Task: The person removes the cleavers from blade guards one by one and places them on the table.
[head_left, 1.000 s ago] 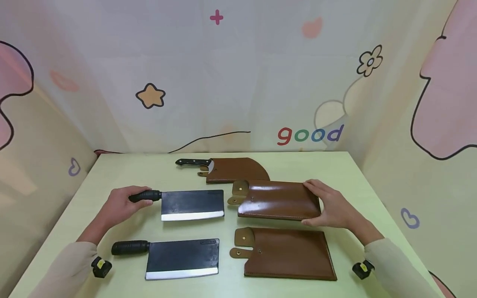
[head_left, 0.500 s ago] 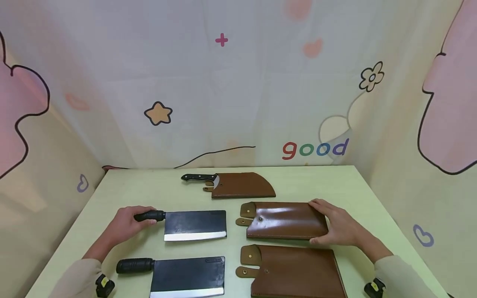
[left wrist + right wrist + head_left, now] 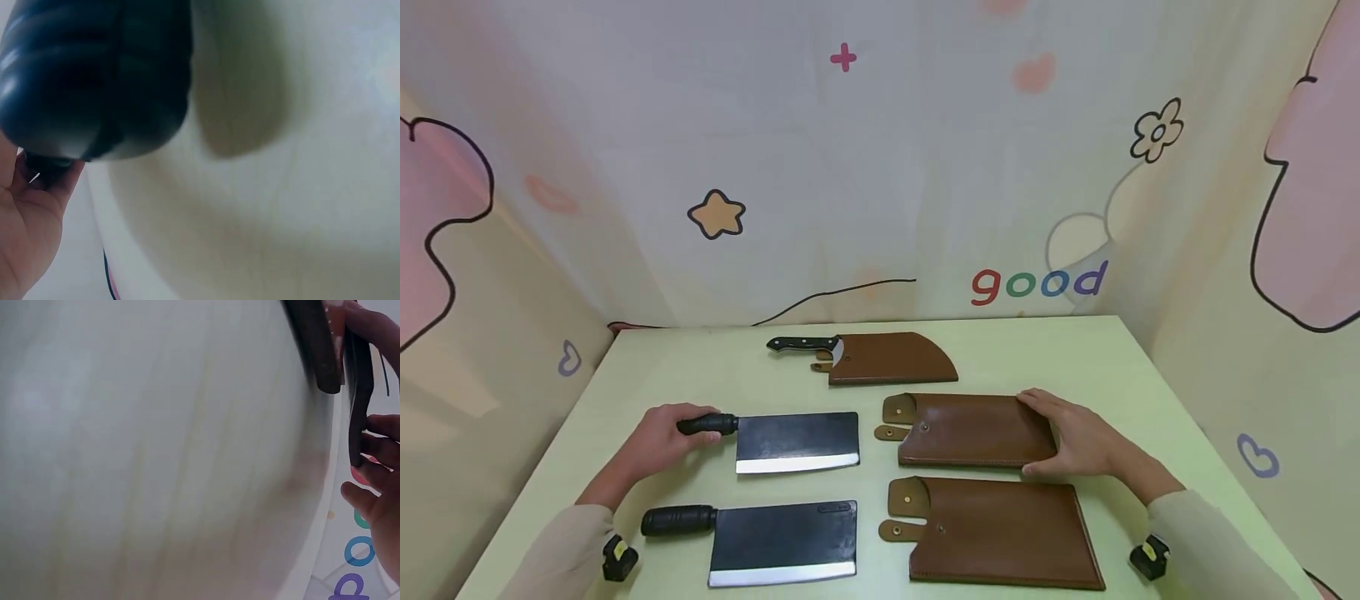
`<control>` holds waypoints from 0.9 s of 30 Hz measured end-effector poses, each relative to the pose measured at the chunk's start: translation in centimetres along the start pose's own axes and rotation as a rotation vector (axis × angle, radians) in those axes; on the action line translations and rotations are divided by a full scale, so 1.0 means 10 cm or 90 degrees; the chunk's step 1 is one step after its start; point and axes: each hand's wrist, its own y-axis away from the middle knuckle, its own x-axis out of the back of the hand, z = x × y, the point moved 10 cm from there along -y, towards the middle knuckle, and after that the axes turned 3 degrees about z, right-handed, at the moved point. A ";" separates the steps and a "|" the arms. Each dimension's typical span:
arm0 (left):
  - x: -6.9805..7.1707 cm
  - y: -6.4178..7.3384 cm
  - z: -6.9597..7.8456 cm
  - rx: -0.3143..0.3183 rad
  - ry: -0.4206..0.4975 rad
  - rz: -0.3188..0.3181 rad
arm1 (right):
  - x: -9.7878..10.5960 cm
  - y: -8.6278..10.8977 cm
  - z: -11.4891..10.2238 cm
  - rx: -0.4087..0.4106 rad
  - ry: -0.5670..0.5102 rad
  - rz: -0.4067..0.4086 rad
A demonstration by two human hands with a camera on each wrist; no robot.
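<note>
The head view looks forward and down over the tabletop (image 3: 1022,354) — wrist views share it close up, left hand (image 3: 31,237) lower left, right hand (image 3: 386,515) far right.

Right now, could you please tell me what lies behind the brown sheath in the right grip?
Behind the held sheath, toward the left, lies a rounded sheath with a black knife handle sticking out. Most of the blade is covered, so its shape cannot be seen.

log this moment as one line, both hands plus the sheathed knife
left hand: holds far bare cleaver by handle; right hand: grips middle sheath at right end; sheathed knife: lies farthest back
</note>
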 end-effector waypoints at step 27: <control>-0.01 -0.24 0.15 0.003 -0.020 -0.075 | 0.21 -0.13 0.01 -0.032 0.006 -0.040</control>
